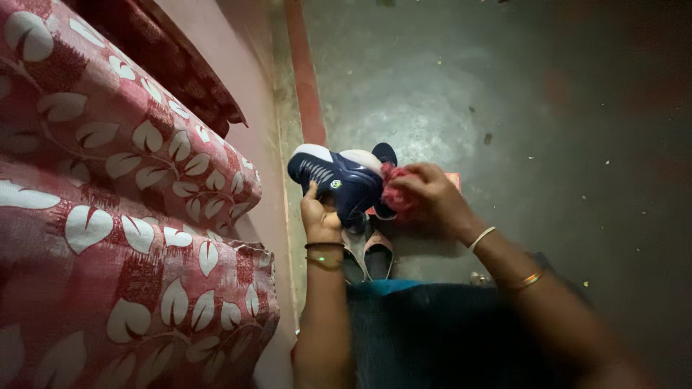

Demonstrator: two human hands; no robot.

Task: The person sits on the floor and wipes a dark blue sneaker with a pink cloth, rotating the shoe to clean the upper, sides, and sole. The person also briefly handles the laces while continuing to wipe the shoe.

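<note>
Left hand [320, 216]: navy shoe [339, 180] gripped from below, steadied
Right hand [432, 196]: pink cloth [396, 193] bunched, pressed against shoe

One small round logo patch [336, 184], pale green on white, on the side of the navy shoe [339, 180]; behind it a flat red-pink edge, possibly a box [453, 178], on the floor.
</note>
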